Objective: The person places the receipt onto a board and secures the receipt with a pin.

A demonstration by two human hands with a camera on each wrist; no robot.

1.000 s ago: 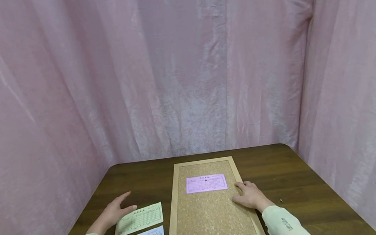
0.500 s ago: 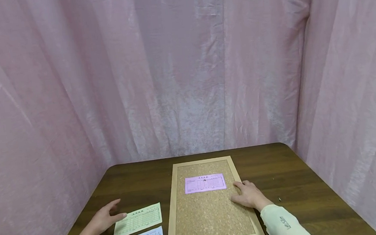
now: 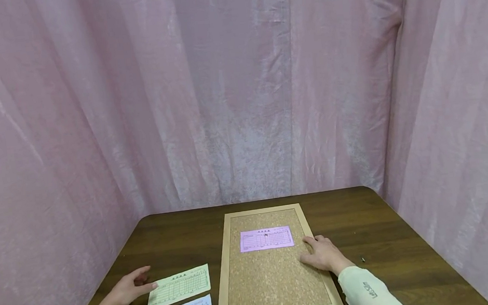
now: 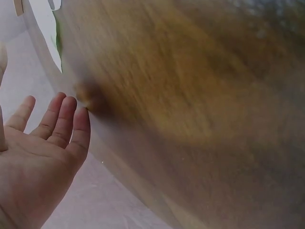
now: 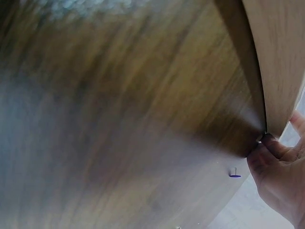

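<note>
Right hand (image 3: 324,255) grips right edge of tan wood-framed cork board (image 3: 275,283), which bears purple printed slip (image 3: 273,241). Left hand (image 3: 127,290), loosely extended, empty, beside pale-green printed slip (image 3: 182,287). Step, judged: steadying board; next move probably calls for pinching green slip's edge

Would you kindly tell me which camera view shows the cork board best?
The head view: it shows the cork board nearly whole, cork and frame. The right wrist view shows only part of its wooden frame; the left wrist view, at most a corner sliver.
</note>
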